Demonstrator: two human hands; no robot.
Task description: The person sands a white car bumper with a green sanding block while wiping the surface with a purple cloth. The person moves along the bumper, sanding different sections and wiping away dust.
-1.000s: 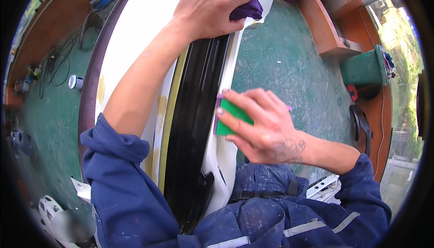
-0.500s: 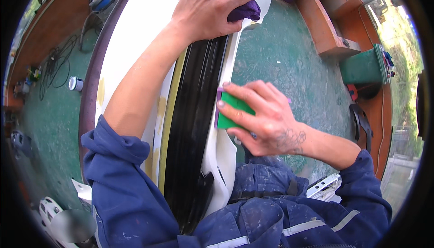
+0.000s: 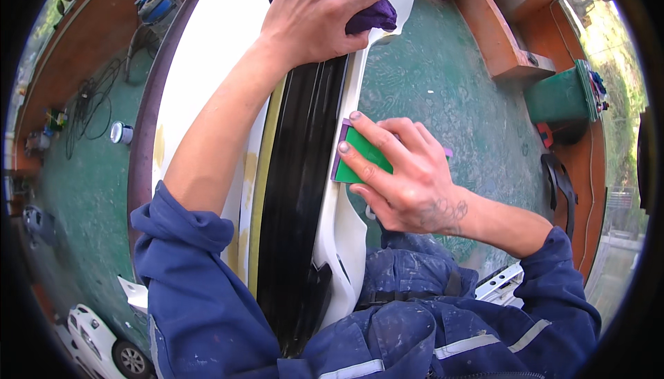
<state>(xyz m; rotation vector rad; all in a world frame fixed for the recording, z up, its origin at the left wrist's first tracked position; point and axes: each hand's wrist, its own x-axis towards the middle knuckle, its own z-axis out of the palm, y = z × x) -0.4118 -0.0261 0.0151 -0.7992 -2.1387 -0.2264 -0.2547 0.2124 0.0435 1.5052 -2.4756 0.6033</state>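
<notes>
Under my left hand (image 3: 315, 16) is a bunched purple cloth (image 3: 373, 16), which it grips and presses against the far part of a long white car body panel (image 3: 207, 40). My right hand (image 3: 408, 178) is closed on a green sanding block (image 3: 366, 154) with a purple sheet along its edge. The block's left edge meets the panel's narrow white right-hand rim (image 3: 332, 202). A glossy black strip (image 3: 297, 164) runs lengthwise between my arms, bordered by a yellowish-green band (image 3: 266, 158). Tan patches mark the white surface beside my left forearm.
Green floor lies on both sides. At right are a green bin (image 3: 560, 99), an orange-brown ledge (image 3: 494, 33) and a black curved part (image 3: 560, 189). At left are a blue-topped vacuum (image 3: 159, 5), a coiled cable (image 3: 90, 106), a small can (image 3: 121, 132) and a white car (image 3: 97, 337).
My right hand has slid the green block slightly away from me along the white rim. My left hand stays on the cloth. The view has shifted a little, showing more of the white car.
</notes>
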